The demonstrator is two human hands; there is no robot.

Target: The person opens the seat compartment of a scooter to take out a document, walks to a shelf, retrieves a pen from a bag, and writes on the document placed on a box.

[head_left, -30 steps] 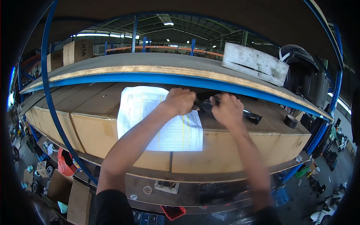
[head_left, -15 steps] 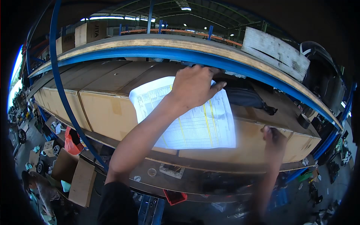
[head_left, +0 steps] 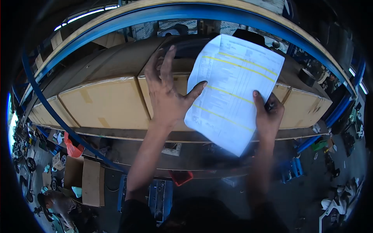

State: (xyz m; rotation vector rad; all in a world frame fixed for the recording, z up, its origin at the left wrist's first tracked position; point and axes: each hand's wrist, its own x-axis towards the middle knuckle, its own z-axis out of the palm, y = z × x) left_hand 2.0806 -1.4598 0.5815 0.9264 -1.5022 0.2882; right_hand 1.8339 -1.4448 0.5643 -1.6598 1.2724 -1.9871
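A printed sheet of paper (head_left: 233, 93) with several yellow highlighted lines is held up in front of me, tilted. My right hand (head_left: 269, 112) grips its right edge, thumb on the printed face and fingers behind. On the sheet's left side, my left hand (head_left: 167, 89) has its fingers spread, the thumb tip at the paper's left edge. Whether that thumb touches the sheet I cannot tell. Behind both hands runs a row of long cardboard boxes (head_left: 103, 103) on a shelf. The paper hides part of the boxes and the dark thing on top of them.
A blue shelf beam (head_left: 171, 13) arches above the boxes. On the right-hand box lies a roll of black tape (head_left: 307, 77). Below are an open carton (head_left: 92, 182), a red bin (head_left: 182, 177) and a red plastic bag (head_left: 73, 145). Another person (head_left: 60, 206) is at lower left.
The sheet has been raised off the boxes and turned, its highlighted lines now running across. My right hand has taken its right edge. My left hand has moved left and lower, fingers spreading.
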